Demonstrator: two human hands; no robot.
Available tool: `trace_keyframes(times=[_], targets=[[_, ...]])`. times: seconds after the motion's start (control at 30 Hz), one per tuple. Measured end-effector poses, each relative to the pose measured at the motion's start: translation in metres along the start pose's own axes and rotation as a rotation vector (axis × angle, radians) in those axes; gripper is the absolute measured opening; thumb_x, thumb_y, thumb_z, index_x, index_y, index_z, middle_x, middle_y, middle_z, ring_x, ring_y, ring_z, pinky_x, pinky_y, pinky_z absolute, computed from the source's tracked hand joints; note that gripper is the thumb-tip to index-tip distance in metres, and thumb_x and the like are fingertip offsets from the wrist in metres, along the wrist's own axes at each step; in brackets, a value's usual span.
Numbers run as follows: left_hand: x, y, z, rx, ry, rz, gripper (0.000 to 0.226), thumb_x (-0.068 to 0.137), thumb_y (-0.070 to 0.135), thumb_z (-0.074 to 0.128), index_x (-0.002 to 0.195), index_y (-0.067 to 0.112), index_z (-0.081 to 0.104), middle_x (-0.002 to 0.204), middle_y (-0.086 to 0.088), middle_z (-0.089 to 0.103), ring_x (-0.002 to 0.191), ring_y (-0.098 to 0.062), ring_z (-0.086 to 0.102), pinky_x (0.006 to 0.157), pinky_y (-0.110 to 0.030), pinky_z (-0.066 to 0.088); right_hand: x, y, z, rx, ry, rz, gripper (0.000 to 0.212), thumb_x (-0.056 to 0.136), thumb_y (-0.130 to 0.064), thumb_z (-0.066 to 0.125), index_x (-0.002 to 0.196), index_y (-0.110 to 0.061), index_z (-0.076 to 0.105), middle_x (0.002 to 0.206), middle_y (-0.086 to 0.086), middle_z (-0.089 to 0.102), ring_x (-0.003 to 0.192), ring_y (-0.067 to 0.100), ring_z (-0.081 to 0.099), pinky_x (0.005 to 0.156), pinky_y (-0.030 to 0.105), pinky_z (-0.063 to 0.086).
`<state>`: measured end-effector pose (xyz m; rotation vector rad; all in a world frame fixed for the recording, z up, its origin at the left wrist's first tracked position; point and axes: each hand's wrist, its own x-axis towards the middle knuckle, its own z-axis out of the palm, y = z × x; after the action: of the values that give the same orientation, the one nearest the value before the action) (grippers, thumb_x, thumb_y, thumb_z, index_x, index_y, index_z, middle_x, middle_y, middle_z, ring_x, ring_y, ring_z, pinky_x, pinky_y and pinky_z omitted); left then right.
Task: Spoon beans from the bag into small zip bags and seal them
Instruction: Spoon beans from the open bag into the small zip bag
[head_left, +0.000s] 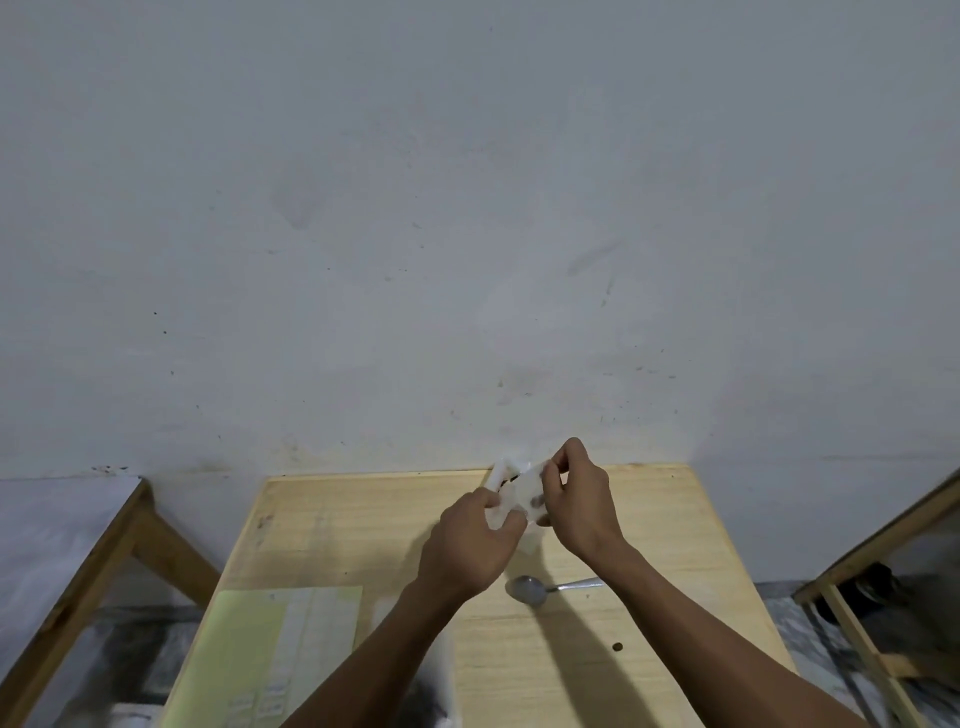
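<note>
Nearest you, a pale green sheet (234, 654) lies on the wooden table (649, 545). A lone bean (617, 647) sits right of centre, and beyond it a spoon (540, 590). Further out, your left hand (470, 540) and right hand (579, 496) both pinch a small zip bag (519, 491) above the table's far edge. Behind stands a scuffed grey wall (467, 208).

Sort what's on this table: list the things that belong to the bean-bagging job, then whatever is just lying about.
Belongs to the job:
small zip bag, pinched by left hand and right hand
spoon, lying on the table
stray bean

Lying about:
yellow-green sheet
</note>
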<state>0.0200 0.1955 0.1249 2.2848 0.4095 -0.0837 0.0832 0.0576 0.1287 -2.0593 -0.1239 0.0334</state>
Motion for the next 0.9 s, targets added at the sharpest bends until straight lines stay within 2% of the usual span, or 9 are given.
trace_keyframes(times=[0.07,0.2,0.3,0.4,0.47,0.57,0.73,0.83,0.9], targets=[[0.000,-0.010,0.001,-0.022,0.026,0.115,0.052,0.088,0.064,0.049,0.124,0.027,0.055,0.123,0.015,0.059,0.116,-0.011,0.054,0.092,-0.026,0.043,0.001,0.002,-0.001,0.059,-0.014,0.022,0.018,0.100,-0.017,0.046,0.084,-0.010,0.040,0.087,0.014,0.058,0.072,0.031,0.069,0.051,0.045,0.059],[0.001,-0.037,0.015,0.176,0.095,0.335,0.091,0.065,0.087,0.053,0.128,0.020,0.049,0.127,0.012,0.055,0.133,-0.020,0.040,0.108,-0.042,0.038,0.005,0.004,0.000,0.152,-0.027,0.112,0.019,0.098,-0.017,0.049,0.086,-0.004,0.043,0.095,0.024,0.057,0.073,0.026,0.057,0.051,0.041,0.060],[0.003,-0.042,0.023,0.227,0.286,0.407,0.065,0.072,0.065,0.068,0.108,0.011,0.058,0.100,0.004,0.062,0.104,-0.030,0.059,0.085,-0.045,0.052,0.009,0.005,0.004,0.186,-0.084,0.180,0.017,0.096,-0.016,0.049,0.083,-0.007,0.044,0.100,0.025,0.055,0.078,0.024,0.052,0.055,0.049,0.061],[0.006,-0.037,0.021,0.212,0.352,0.435,0.047,0.071,0.048,0.069,0.100,0.012,0.060,0.086,0.003,0.061,0.082,-0.023,0.059,0.073,-0.041,0.054,0.016,0.009,0.005,0.223,-0.146,0.269,0.016,0.093,-0.015,0.051,0.079,-0.011,0.044,0.102,0.025,0.058,0.080,0.026,0.053,0.064,0.058,0.059],[0.009,-0.037,0.019,0.194,0.335,0.407,0.042,0.070,0.046,0.068,0.099,0.016,0.058,0.083,0.006,0.060,0.075,-0.016,0.057,0.067,-0.036,0.053,0.021,0.012,0.001,0.284,-0.216,0.307,0.019,0.095,-0.018,0.055,0.079,-0.011,0.047,0.098,0.026,0.060,0.079,0.026,0.056,0.063,0.045,0.062],[0.018,-0.044,0.015,0.190,0.312,0.317,0.042,0.070,0.045,0.071,0.102,0.021,0.058,0.085,0.008,0.064,0.074,-0.012,0.061,0.066,-0.029,0.053,0.023,0.027,-0.006,0.278,-0.311,0.284,0.026,0.095,-0.031,0.058,0.079,-0.012,0.054,0.087,0.011,0.066,0.074,0.021,0.063,0.064,0.028,0.052],[0.031,-0.071,0.005,0.246,0.170,0.196,0.054,0.076,0.047,0.071,0.119,0.018,0.055,0.108,0.004,0.065,0.098,-0.018,0.061,0.086,-0.031,0.045,0.013,0.104,-0.007,-0.368,-0.404,0.154,0.009,0.089,-0.021,0.061,0.092,-0.017,0.069,0.095,0.004,0.069,0.090,0.021,0.065,0.077,0.029,0.047],[0.035,-0.087,0.003,0.298,0.029,0.179,0.063,0.078,0.052,0.070,0.127,0.019,0.051,0.122,0.004,0.058,0.108,-0.015,0.055,0.095,-0.033,0.042,-0.002,0.132,0.000,-0.701,-0.539,0.054,0.026,0.088,-0.033,0.052,0.108,-0.024,0.067,0.107,0.003,0.060,0.101,0.025,0.058,0.081,0.032,0.045],[0.037,-0.096,0.004,0.323,-0.043,0.212,0.065,0.075,0.057,0.069,0.127,0.023,0.050,0.125,0.006,0.056,0.110,-0.012,0.052,0.096,-0.032,0.042,-0.009,0.141,0.003,-0.864,-0.555,-0.064,0.029,0.089,-0.034,0.046,0.108,-0.025,0.065,0.109,0.002,0.056,0.103,0.026,0.053,0.079,0.033,0.042]])
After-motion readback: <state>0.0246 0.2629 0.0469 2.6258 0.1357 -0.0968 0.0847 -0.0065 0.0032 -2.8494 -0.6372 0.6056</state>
